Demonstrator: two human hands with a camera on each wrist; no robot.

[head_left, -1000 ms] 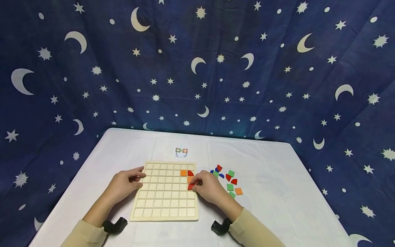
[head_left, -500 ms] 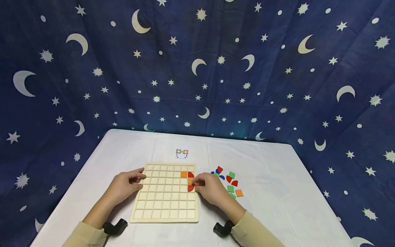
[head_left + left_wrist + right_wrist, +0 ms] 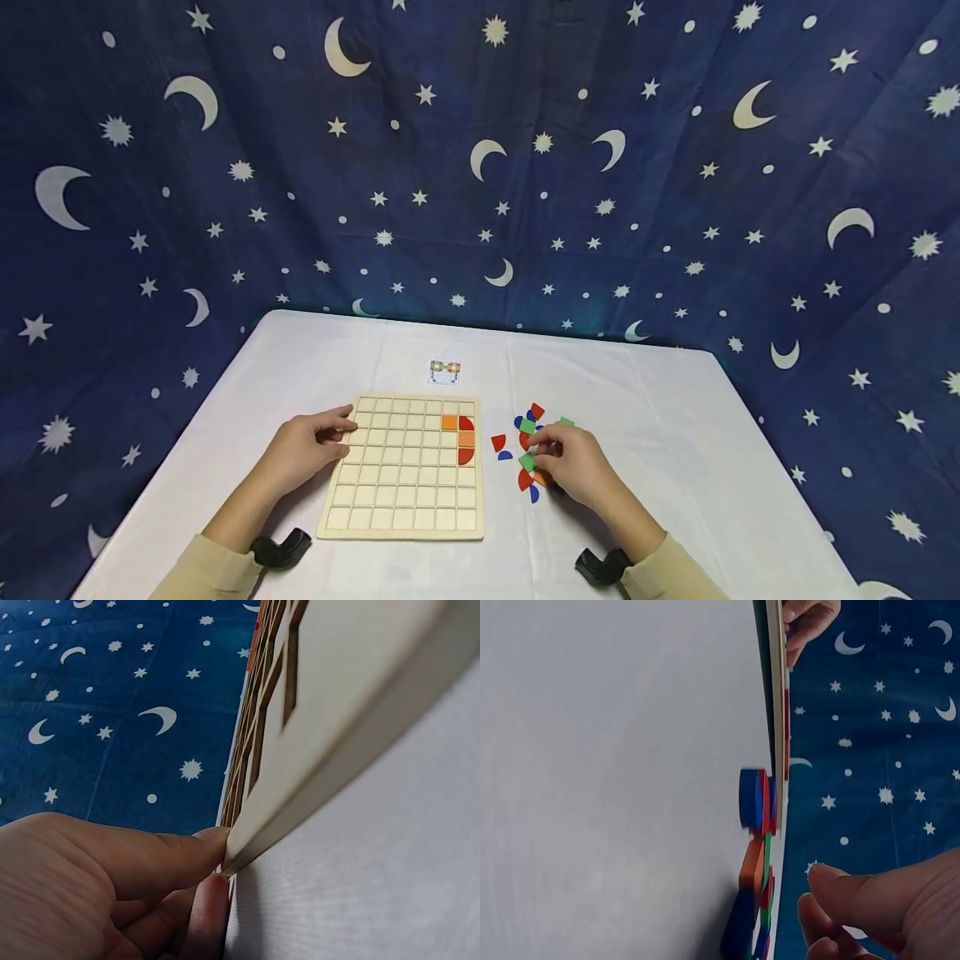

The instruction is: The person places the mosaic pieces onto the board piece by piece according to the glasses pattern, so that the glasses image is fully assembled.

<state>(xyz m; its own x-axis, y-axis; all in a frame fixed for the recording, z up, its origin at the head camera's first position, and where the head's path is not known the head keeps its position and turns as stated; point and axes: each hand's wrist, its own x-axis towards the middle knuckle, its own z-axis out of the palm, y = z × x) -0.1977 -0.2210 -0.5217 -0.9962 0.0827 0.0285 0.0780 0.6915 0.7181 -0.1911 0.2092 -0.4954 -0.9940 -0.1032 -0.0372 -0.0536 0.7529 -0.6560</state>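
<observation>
A wooden grid board (image 3: 405,475) lies on the white table. Toward its right side sit two orange squares (image 3: 449,422) and two red quarter-circles (image 3: 466,456). My left hand (image 3: 303,450) touches the board's left edge with thumb and fingertips; in the left wrist view the thumb (image 3: 165,859) meets the rim. Right of the board, my right hand (image 3: 573,458) hovers over a scatter of coloured tiles, fingers loosely bent. Its fingertips are near a green square (image 3: 527,461) and a red piece (image 3: 524,440). The right wrist view shows no tile between the visible fingers (image 3: 855,900).
Beyond the board lies a small printed card (image 3: 445,371) with a coloured pattern. Loose tiles include a red quarter-circle (image 3: 498,443), a blue piece (image 3: 505,456) and another green square (image 3: 527,426). A dark blue cloth (image 3: 480,167) with moons and stars hangs behind the table.
My right hand has left the red quarter-circle at the board's right edge and moved right, over the loose tiles. Tiles beside the board have come into view. My left hand stays at the board's edge.
</observation>
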